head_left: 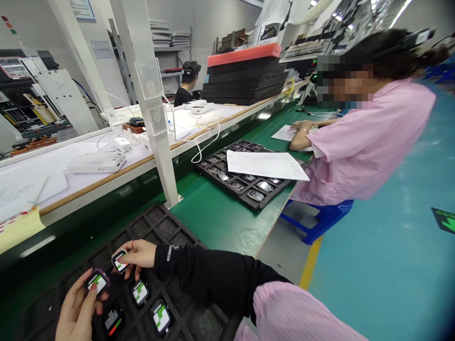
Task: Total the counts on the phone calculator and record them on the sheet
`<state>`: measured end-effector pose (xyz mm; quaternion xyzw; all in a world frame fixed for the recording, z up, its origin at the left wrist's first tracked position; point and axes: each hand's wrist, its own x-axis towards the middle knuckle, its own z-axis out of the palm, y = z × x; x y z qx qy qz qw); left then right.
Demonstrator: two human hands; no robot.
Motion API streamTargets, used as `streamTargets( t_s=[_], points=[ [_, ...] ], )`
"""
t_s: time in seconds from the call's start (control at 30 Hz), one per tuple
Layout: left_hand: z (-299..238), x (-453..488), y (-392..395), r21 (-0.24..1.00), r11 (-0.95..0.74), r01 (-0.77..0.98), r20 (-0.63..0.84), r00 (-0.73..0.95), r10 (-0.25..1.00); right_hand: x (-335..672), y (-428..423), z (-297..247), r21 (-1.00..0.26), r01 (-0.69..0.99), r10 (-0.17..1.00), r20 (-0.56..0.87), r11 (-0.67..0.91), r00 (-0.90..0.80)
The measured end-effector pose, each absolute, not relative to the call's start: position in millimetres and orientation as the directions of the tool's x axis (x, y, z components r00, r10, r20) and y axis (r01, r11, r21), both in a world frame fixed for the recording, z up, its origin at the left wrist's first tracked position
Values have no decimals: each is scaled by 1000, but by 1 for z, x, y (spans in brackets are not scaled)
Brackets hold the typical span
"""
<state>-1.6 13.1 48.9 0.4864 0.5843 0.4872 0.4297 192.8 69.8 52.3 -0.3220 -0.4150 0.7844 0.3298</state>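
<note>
A black foam tray (pixel 167 227) with square pockets lies on the green bench at the lower left. My left hand (pixel 76 310) grips a small watch body with a purple rim and lit green screen (pixel 96 282). My right hand (pixel 140 255), in a black sleeve, pinches another small watch body with a lit screen (pixel 120 260) just above the tray. Three more lit devices sit in tray pockets: one (pixel 140 292), one (pixel 161 316) and one with a dark screen (pixel 113 321).
A second black tray of devices (pixel 245 182) lies further along the bench under a white sheet (pixel 265 165). A co-worker in a pink coat (pixel 369 142) sits on a blue stool beside it. A white post (pixel 156 118) stands behind my tray, a raised shelf with white boxes (pixel 97 162) beyond.
</note>
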Motion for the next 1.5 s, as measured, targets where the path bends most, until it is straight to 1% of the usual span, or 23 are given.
streamTargets(
  t_s=[0.37,0.53,0.83,1.0,1.13,1.37,1.5],
  points=[
    [50,0,13,990,79,118,-58,-170,984,195,76,50,-858,-209,755,-267,-470,-599],
    [50,1,12,989,73,130,-50,-172,984,194,77,47,-862,-206,745,-253,-463,-617],
    [51,0,12,989,82,126,-62,-158,986,192,77,46,-867,-191,756,-271,-460,-595],
    [51,2,13,990,59,127,-37,-171,985,194,76,49,-869,-203,742,-239,-451,-627],
    [54,5,12,989,73,132,-52,-156,986,196,76,49,-865,-205,737,-240,-458,-632],
    [57,9,7,988,10,152,12,-142,990,196,75,52,-875,-163,761,-288,-456,-582],
    [55,10,7,986,-31,166,53,-130,990,199,76,53,-883,-133,756,-299,-451,-583]
  ],
)
